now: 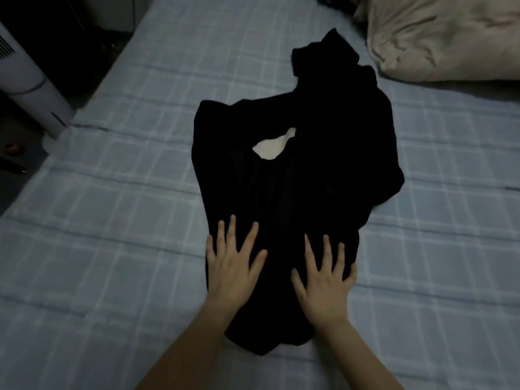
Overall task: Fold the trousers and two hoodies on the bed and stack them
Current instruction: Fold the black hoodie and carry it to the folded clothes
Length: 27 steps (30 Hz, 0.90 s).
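While the black fabric garment [295,192] lies on the checked blue bed [112,220], both hands rest on it. Left hand [230,266] and right hand [323,274] lie flat, fingers spread.

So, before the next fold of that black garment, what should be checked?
1. Hands flat on the cloth: ok; left hand and right hand press the black garment near its close end.
2. Garment lying smooth: not ok; its far end is bunched.
3. Free bed sheet on both sides: ok.
4. Hoodie or trousers: cannot tell, too dark.
5. A started stack: cannot tell; none in view.
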Available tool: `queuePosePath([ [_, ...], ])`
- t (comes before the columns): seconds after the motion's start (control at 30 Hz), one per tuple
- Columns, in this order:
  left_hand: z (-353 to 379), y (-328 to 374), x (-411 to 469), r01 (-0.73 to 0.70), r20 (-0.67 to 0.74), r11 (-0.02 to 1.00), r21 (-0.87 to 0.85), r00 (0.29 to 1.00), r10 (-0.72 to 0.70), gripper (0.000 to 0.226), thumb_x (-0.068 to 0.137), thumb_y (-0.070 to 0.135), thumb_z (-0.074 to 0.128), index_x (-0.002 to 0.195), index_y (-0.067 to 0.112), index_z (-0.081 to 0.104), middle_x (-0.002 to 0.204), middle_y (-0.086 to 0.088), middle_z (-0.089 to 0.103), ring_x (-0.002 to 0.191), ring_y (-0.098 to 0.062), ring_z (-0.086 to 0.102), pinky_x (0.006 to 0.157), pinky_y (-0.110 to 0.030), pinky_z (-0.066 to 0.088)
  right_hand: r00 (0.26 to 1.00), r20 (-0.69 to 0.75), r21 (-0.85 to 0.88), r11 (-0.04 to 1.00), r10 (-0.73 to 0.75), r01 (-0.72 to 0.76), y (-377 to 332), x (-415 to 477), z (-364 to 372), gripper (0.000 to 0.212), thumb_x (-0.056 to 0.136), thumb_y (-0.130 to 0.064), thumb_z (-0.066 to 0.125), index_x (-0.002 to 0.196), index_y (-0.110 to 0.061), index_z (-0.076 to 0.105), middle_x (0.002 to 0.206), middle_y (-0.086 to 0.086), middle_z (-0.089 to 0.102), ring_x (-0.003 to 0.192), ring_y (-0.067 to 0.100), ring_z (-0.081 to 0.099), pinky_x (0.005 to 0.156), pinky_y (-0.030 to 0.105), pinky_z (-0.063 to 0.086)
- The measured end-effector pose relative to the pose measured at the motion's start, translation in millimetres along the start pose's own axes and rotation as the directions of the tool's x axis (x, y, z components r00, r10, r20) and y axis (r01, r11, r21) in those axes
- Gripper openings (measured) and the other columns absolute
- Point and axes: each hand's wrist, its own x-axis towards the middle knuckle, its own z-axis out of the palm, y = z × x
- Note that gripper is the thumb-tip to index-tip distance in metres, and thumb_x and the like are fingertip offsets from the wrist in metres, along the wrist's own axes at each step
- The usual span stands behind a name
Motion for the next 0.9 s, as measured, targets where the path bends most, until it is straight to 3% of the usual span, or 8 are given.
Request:
queuePosePath([
  [0.1,-11.9,-3.5,-3.9,0.057,-0.055,0.990,-0.128,0.996,-0.064,0.060,0.097,0.062,0.015,0.152,0.040,0.027,0.165,-0.004,0.006,0.151,-0.027,0.001,0.121,-0.049,0.006,0.991,-0.068,0.082,0.991,0.112,-0.107,7.6,-2.9,-10.5,0.058,0.094,-0.059,0.039,0.150,-0.047,0.032,0.162,0.020,0.018,0.143,0.049,0.017,0.107,0.065,0.024],
  [0.2,-20.6,0.7,-6.4,0.203,-0.124,0.948,-0.244,0.963,-0.238,0.053,0.098,0.049,0.042,0.149,0.042,0.031,0.163,-0.010,0.004,0.143,-0.037,0.011,0.115,-0.052,0.022,0.985,-0.038,0.193,0.969,0.166,-0.155,18.6,-6.2,-21.3,0.063,0.093,-0.052,0.056,0.149,-0.053,0.028,0.160,0.023,0.007,0.132,0.044,0.027,0.106,0.054,0.032],
  [0.33,-26.1,4.0,-5.1,0.268,-0.028,0.822,-0.503,0.945,-0.325,0.061,0.095,0.030,0.061,0.148,0.043,0.033,0.149,-0.015,0.026,0.134,-0.031,0.034,0.111,-0.040,0.036,0.989,0.044,0.534,0.834,0.139,-0.141,29.3,-6.4,-29.4,0.072,0.087,-0.026,0.074,0.146,-0.047,0.038,0.149,0.017,0.023,0.121,0.030,0.042,0.108,0.029,0.040],
  [0.43,-31.2,-4.4,-8.1,0.213,0.022,0.741,-0.636,0.966,-0.259,0.063,0.094,0.017,0.062,0.147,0.041,0.038,0.125,0.002,0.044,0.111,-0.007,0.052,0.095,-0.012,0.041,0.980,0.152,0.709,0.676,0.131,-0.201,34.8,-6.9,-32.1,0.075,0.082,-0.012,0.076,0.143,-0.042,0.045,0.132,0.009,0.038,0.096,0.001,0.051,0.076,0.000,0.044],
  [0.57,-54.1,-25.1,-19.8,0.199,0.037,0.645,-0.737,0.966,-0.256,0.067,0.088,0.011,0.070,0.142,0.041,0.046,0.119,0.017,0.049,0.103,0.020,0.049,0.079,0.006,0.036,0.988,0.102,0.861,0.487,0.112,-0.144,47.1,-19.8,-40.6,0.068,0.080,0.000,0.076,0.137,-0.033,0.057,0.131,-0.005,0.054,0.114,-0.004,0.056,0.085,0.005,0.047],
  [0.67,-74.3,-31.1,-40.2,0.175,0.037,0.630,-0.757,0.973,-0.227,0.068,0.085,0.011,0.074,0.142,0.037,0.048,0.120,0.017,0.050,0.105,0.019,0.049,0.082,0.005,0.036,0.992,0.065,0.881,0.461,0.105,-0.107,58.1,-37.8,-53.2,0.071,0.080,0.002,0.076,0.138,-0.034,0.056,0.133,-0.007,0.054,0.109,-0.022,0.051,0.091,0.005,0.044],
  [0.73,-85.3,-28.6,-59.6,0.159,0.028,0.621,-0.767,0.976,-0.215,0.069,0.084,0.010,0.076,0.142,0.034,0.049,0.119,0.019,0.051,0.104,0.023,0.049,0.082,0.005,0.037,0.994,0.045,0.887,0.454,0.101,-0.087,64.3,-50.9,-63.7,0.073,0.079,0.005,0.076,0.139,-0.032,0.055,0.133,-0.005,0.052,0.103,-0.029,0.049,0.081,-0.002,0.043],
  [0.9,-102.1,-23.6,-123.5,0.187,0.071,0.584,-0.790,0.974,-0.216,0.071,0.083,0.014,0.077,0.143,0.037,0.046,0.122,0.023,0.048,0.104,0.027,0.047,0.083,0.004,0.037,0.993,0.114,0.887,0.445,0.043,-0.121,81.0,-103.2,-91.0,0.074,0.082,0.002,0.075,0.140,-0.040,0.053,0.131,-0.016,0.050,0.103,-0.028,0.050,0.072,0.001,0.047],
])
